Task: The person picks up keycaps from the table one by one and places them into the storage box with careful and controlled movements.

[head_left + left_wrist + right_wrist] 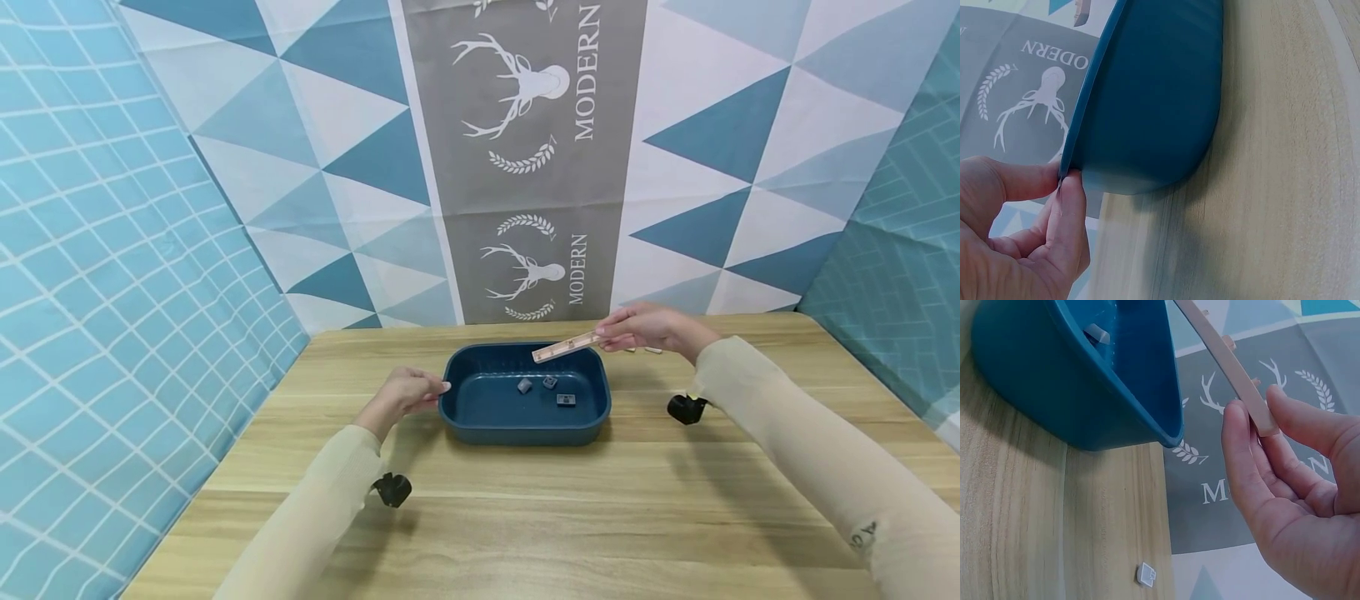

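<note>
A dark blue basin [525, 435] stands on the wooden table, with small grey blocks [566, 400] on its floor. My left hand [408, 390] pinches the basin's left rim between thumb and fingers, which the left wrist view shows closely [1035, 225]. Over the basin's far right part, my right hand [645, 327] holds one end of a thin pale wooden strip [566, 345]. Little pegs or knobs stick out of the strip [1235, 375] in the right wrist view, where thumb and fingertips grip its lower end. What the strip is, I cannot tell.
Small pale pieces [654, 350] lie on the table [480, 517] behind the basin's right side, partly below my right hand. A small whitish block [1146, 575] shows in the right wrist view. Patterned cloth [525, 192] hangs along the table's back edge.
</note>
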`<state>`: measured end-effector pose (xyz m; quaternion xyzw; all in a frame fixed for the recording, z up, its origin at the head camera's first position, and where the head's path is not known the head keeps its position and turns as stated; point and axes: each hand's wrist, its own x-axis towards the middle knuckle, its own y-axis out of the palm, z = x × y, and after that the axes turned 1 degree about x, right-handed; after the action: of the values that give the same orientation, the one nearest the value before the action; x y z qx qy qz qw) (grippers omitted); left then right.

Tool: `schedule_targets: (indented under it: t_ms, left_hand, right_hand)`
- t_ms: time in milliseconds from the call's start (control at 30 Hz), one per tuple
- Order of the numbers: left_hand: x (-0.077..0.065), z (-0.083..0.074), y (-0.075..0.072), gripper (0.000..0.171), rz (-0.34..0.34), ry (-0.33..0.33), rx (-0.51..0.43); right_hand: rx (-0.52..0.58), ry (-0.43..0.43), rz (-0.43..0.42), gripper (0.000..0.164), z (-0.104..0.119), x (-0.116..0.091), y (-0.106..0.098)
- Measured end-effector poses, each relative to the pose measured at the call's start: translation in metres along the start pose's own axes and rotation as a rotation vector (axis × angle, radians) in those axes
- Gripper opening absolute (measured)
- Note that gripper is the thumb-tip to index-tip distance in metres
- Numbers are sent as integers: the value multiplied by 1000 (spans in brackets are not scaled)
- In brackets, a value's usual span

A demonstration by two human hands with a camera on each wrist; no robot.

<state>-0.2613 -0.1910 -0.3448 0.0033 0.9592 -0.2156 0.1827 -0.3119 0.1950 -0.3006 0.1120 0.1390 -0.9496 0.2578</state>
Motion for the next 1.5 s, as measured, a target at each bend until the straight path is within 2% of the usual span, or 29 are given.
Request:
schedule_targets:
  t_ms: [100, 267, 433, 567, 1200, 1400, 1500]
  left_hand:
    - [0, 0, 1, 30, -2, -6, 10]
    - [1, 0, 1, 30, 5, -12, 20]
    - [1, 0, -1, 31, 11, -1, 16]
    - [0, -1, -1, 31, 9, 8, 10]
    - [2, -4, -2, 34, 27, 3, -3]
    - [1, -4, -2, 35, 28, -8, -16]
    - [1, -2, -1, 34, 23, -9, -20]
  right_hand:
    - [1, 11, -8, 24, 2, -1, 1]
    - [-47, 40, -37, 39, 5, 1, 4]
    - [-92, 26, 1, 47, 7, 5, 10]
    - [-100, 16, 22, 46, 12, 9, 14]
    - [-111, 5, 21, 40, 23, 28, 35]
    - [-99, -31, 71, 40, 25, 27, 40]
    - [-136, -47, 81, 39, 26, 27, 42]
